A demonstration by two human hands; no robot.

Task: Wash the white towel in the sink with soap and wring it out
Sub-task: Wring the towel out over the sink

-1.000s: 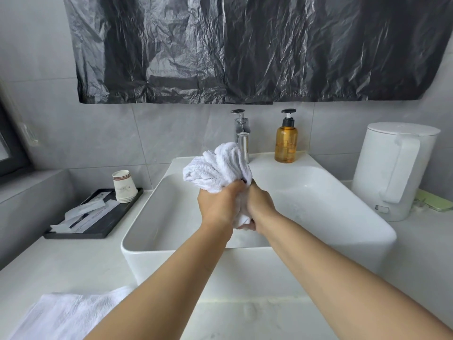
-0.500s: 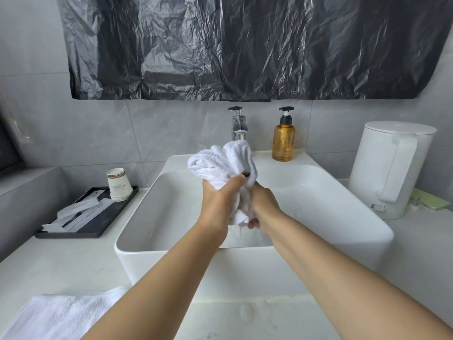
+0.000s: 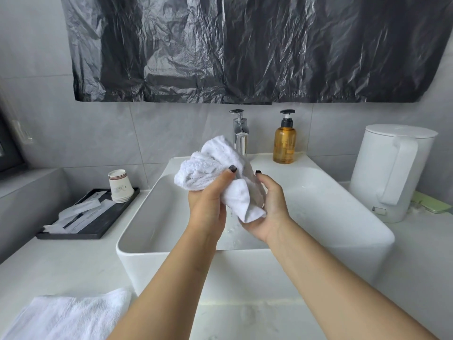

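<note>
I hold a bunched white towel [image 3: 210, 165] above the white rectangular sink [image 3: 343, 212]. My left hand [image 3: 208, 204] grips its upper part, thumb pressed over the folds. My right hand [image 3: 267, 207] cups the lower end from the right, fingers curled round it. Water drops fall under the towel into the basin. The chrome faucet [image 3: 239, 131] stands right behind the towel, and an amber soap pump bottle [image 3: 284, 141] sits on the sink's back rim.
A white kettle [image 3: 389, 173] stands right of the sink with a green item [image 3: 434, 204] behind it. On the left, a black tray [image 3: 98, 217] carries paper cups [image 3: 119, 185] and sachets. Another white towel [image 3: 66, 315] lies at the counter's near-left edge.
My hands have loosened from a tight twist. The right hand has turned palm-up under the towel's lower end, and the towel bundle now leans left and is less compressed.
</note>
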